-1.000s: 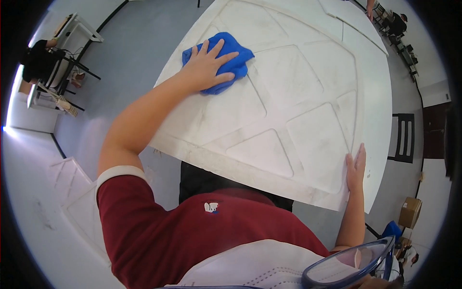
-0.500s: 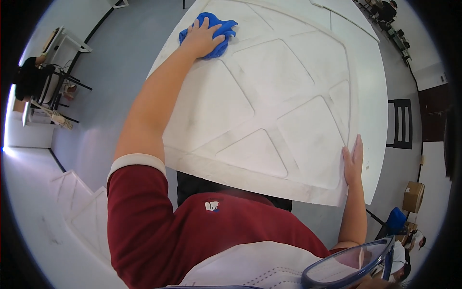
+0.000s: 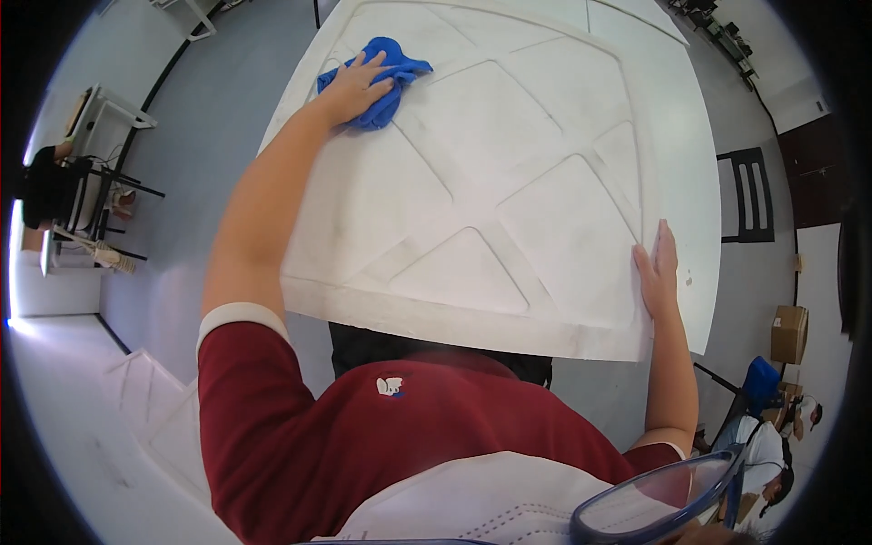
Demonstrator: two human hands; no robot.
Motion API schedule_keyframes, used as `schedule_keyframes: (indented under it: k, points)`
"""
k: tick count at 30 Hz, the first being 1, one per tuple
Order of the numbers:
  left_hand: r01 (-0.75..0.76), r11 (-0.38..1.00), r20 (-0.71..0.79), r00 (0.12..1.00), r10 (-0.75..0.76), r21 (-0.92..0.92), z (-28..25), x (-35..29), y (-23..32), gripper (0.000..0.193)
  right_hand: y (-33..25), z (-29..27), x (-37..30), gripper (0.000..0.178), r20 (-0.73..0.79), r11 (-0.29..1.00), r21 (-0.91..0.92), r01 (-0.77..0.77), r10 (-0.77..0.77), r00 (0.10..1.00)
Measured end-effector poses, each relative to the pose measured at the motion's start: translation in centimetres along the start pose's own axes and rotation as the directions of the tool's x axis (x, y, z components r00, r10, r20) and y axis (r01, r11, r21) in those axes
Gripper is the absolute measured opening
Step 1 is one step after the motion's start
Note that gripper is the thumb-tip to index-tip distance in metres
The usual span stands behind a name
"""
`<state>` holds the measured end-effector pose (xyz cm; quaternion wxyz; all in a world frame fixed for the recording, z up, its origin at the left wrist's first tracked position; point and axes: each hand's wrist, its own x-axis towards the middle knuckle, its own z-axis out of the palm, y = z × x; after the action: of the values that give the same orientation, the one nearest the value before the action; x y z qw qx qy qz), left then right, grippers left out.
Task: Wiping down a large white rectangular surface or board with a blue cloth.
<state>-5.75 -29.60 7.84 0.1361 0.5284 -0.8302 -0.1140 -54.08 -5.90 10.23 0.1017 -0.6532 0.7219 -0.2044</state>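
A large white panel with raised ribs and shallow recesses, smudged grey in places, lies in front of me on a white table. Near its far left edge my left hand presses a crumpled blue cloth against the surface. The fingers are spread over the cloth, which bunches out around them. My right hand rests at the panel's right edge, fingers straight and thumb apart, with nothing in it. Both arms reach forward, the left one farther.
A black slatted chair stands right of the table, with a cardboard box nearer. At left, a person in black sits by a white desk. Similar white panels lean at lower left. Other people show at lower right.
My left hand and the blue cloth have slid a little nearer to me along the panel's left side. My right hand stays at the right edge. The whole view has shifted slightly.
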Motion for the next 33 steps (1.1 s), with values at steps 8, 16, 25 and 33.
schedule_keyframes:
  k: [8,16,25,33]
  points:
    - [-0.092,0.972,0.001,0.996,0.094,-0.218,-0.3,-2.9,3.6,0.048,1.0,0.5,0.1,0.065,0.025,1.0,-0.01,-0.015,0.016,1.0]
    - [-0.288,0.953,0.134,0.952,0.274,0.097,0.2,-5.8,11.9,0.047,1.0,0.2,-0.1,0.065,0.02,0.999,-0.032,-0.009,0.01,1.0]
    - [-0.247,0.959,0.065,0.968,0.241,0.136,0.6,-5.7,12.1,0.044,0.5,0.1,-0.1,0.065,0.009,1.0,-0.007,0.019,-0.019,1.0]
    - [-0.202,0.979,0.076,0.976,0.203,-0.015,0.6,-5.3,12.4,0.041,1.4,0.4,0.5,0.066,-0.012,0.998,-0.043,0.052,-0.053,0.999]
